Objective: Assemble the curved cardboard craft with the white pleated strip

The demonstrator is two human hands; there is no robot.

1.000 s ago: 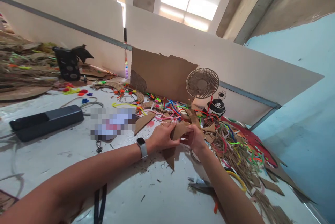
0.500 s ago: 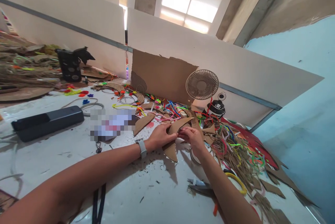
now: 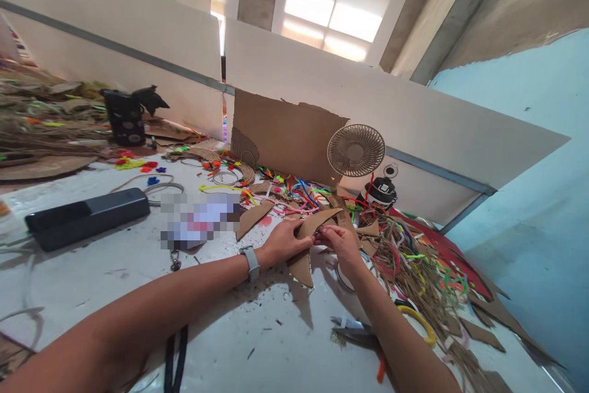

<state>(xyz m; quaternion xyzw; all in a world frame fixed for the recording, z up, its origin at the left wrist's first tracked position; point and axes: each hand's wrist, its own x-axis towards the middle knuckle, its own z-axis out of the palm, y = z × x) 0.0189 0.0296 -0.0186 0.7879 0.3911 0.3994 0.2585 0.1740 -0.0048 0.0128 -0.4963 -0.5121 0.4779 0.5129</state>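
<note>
- White table [image 3: 221,344], pretty scuffed, with small dark scraps scattered over the near middle. White partition panels [image 3: 427,108] stand along the far side, with a bright window [image 3: 335,7] above and a pale blue wall [image 3: 538,209] on the right.
- Leaning on the panels at the far side: a big torn-edged cardboard sheet [image 3: 288,135], with a round fan [image 3: 356,149] just to its right.
- The curved cardboard piece [image 3: 321,219] is up in both hands over the middle of the table. Left hand [image 3: 284,240] has its fingers clamped on it; right hand [image 3: 341,247] has its fingers pinched on its right-hand edge.
- Room-wise, the white surface between the forearms is the roomiest bit. The right side is tight: a heap of twine and fuzzy wires [image 3: 414,282] runs down toward the near right edge, and scissors [image 3: 355,330] lie just beside the right forearm.
- Far left has a long black box [image 3: 89,218].
- Writing: the card [image 3: 202,221] left of the hands is pixelated, so I can't read it.
</note>
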